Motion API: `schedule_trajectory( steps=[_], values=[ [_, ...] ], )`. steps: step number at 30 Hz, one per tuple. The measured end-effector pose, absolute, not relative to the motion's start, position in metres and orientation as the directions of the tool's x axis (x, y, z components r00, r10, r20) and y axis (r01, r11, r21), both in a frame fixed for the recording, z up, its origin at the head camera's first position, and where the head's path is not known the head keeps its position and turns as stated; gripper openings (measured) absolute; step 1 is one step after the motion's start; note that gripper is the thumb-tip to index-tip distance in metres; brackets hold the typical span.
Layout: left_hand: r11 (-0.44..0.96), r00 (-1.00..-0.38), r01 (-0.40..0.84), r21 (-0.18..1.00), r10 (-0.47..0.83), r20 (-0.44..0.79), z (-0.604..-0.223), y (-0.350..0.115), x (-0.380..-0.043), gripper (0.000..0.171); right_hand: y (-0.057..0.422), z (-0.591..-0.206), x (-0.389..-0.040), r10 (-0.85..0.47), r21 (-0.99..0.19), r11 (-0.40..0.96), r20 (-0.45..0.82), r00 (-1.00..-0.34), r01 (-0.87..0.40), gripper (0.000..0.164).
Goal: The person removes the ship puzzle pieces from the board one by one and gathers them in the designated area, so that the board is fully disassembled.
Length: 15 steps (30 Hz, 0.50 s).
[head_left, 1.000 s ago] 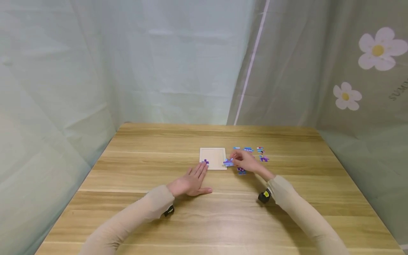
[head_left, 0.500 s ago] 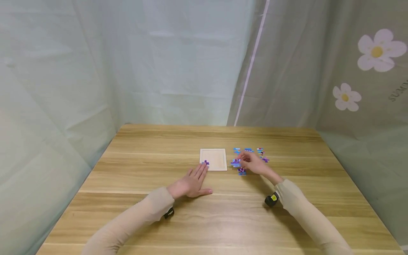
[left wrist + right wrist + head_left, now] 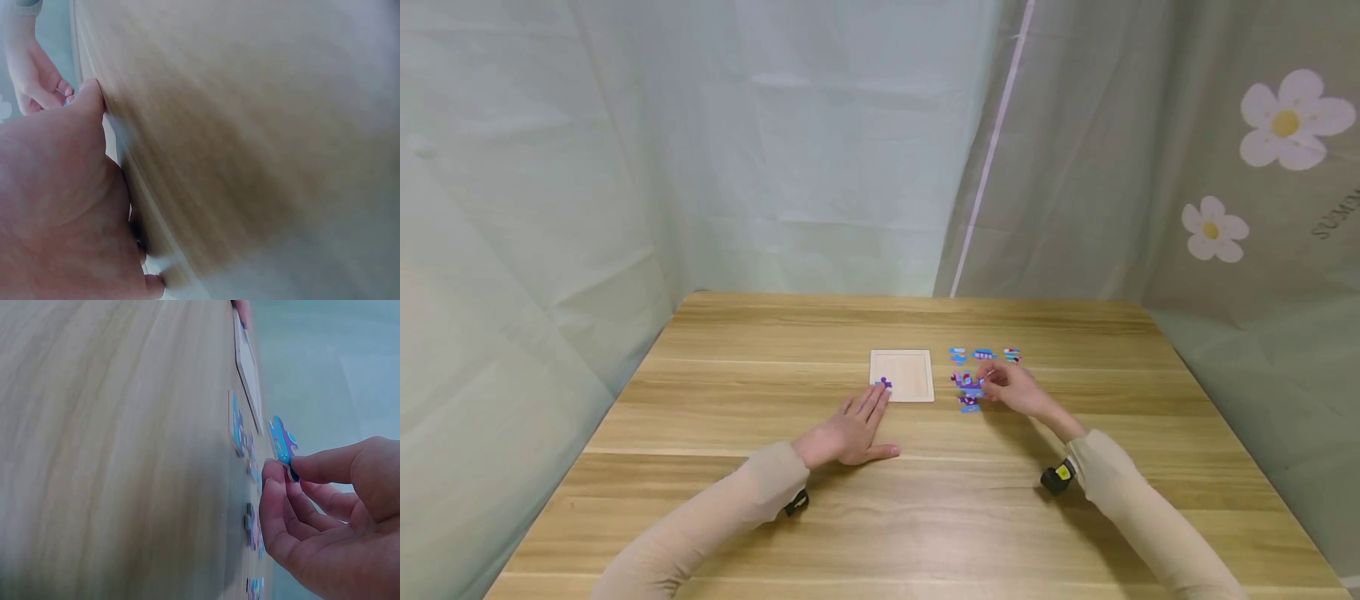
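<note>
A purple-and-blue jigsaw piece (image 3: 282,439) is pinched between the thumb and fingers of my right hand (image 3: 1015,390), raised above the table. In the head view this piece overlaps the loose pieces beneath it. My left hand (image 3: 855,429) lies with straight fingers, its fingertips at the near left corner of the square wooden puzzle tray (image 3: 927,367). Just beyond those fingertips a purple piece (image 3: 885,382) shows inside the tray, partly covered by them. In the left wrist view the palm (image 3: 56,187) hides most of the tray.
Several loose jigsaw pieces lie right of the tray, among them a blue one (image 3: 984,354), a striped one (image 3: 1012,355) and a purple-and-blue one (image 3: 969,404) nearest me. The wooden table (image 3: 880,517) runs back to hanging curtains (image 3: 820,167).
My right hand has moved right with the pinched piece, from the tray's right edge to over the loose pieces. The left hand has stayed put.
</note>
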<state>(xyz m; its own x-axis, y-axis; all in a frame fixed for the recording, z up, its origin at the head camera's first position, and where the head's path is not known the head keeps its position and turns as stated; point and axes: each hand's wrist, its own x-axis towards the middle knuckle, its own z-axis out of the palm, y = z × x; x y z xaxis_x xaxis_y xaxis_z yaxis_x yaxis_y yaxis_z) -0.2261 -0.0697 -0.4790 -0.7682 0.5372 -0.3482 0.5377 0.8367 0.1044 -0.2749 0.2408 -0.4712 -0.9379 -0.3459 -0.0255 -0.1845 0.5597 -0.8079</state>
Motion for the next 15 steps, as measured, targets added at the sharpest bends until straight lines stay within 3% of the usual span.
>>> schedule_trajectory(
  steps=[15],
  values=[
    [0.826,-0.766,0.544,0.147,0.561,-0.315,-0.483,-0.072,-0.226,0.094,0.264,-0.474,-0.272,-0.336,-0.811,0.560,-0.035,-0.941,-0.169,0.023]
  ],
)
